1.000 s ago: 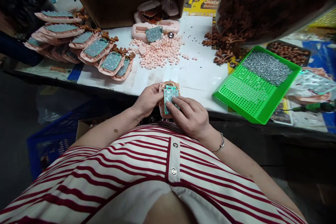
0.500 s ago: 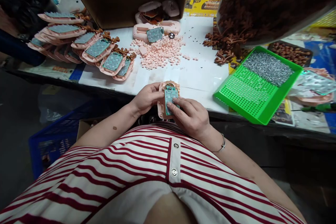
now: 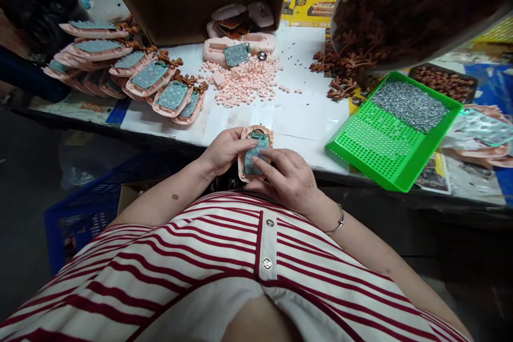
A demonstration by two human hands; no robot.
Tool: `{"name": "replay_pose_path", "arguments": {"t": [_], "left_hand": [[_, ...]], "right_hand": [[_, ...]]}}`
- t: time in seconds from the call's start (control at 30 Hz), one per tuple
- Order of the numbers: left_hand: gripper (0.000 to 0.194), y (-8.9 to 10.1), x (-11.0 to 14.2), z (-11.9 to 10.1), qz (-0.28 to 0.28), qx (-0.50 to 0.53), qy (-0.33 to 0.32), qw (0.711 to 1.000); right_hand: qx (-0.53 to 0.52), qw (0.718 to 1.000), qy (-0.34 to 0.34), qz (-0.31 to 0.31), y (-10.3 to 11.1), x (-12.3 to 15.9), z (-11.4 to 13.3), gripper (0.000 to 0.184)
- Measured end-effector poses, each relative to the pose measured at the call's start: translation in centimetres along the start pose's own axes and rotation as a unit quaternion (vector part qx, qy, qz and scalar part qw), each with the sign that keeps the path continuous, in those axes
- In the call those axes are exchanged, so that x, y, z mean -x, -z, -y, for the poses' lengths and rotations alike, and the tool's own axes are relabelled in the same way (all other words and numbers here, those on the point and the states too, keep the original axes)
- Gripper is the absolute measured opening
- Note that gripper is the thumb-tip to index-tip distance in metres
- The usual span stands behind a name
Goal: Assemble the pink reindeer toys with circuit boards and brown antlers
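My left hand (image 3: pixel 226 152) grips the left edge of a pink plastic shell (image 3: pixel 241 170), its thumb lying over the upper part of a green circuit board (image 3: pixel 253 159). The board sits inside the shell's outline, with wires at the top end. From the right, my right hand (image 3: pixel 290 177) bends over the shell, its index and middle fingertips on the board and its thumb by the lower edge. Whether the board lies fully flat is hard to see. Beyond the hands is a heap of small pink button pieces (image 3: pixel 244 83).
Pink shells with boards (image 3: pixel 148 75) are stacked at left. A green basket (image 3: pixel 372 155) of metal screws (image 3: pixel 409 102) stands at right, near a bag of brown antler-shaped parts (image 3: pixel 401 10). An open cardboard box (image 3: pixel 192 0) is behind; a blue crate (image 3: pixel 92 197) sits below the table.
The circuit board has shifted left within the shell, uncovering the shell's right rim. My left thumb now lies over the board, and my right thumb shows at the lower edge.
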State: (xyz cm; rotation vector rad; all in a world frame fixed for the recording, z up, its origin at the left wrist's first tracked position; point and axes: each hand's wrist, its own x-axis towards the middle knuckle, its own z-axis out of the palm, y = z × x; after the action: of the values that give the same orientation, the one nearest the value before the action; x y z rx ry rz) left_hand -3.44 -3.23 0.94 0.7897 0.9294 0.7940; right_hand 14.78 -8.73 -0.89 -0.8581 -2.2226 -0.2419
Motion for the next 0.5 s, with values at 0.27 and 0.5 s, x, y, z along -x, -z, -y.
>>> {"name": "replay_pose_path", "arguments": {"t": [0.27,0.5], "left_hand": [[0.025,-0.8,0.2,-1.2,0.0,-0.04,-0.057,0.998],[0.016,0.4,-1.9,-1.9,-0.033,-0.125,0.002,0.992]], "right_hand": [[-0.007,0.986,-0.116,0.119,-0.2,-1.2,-0.7,0.078],[0.09,0.973,-0.136,0.163,0.8,-2.8,-1.9,0.075]]}}
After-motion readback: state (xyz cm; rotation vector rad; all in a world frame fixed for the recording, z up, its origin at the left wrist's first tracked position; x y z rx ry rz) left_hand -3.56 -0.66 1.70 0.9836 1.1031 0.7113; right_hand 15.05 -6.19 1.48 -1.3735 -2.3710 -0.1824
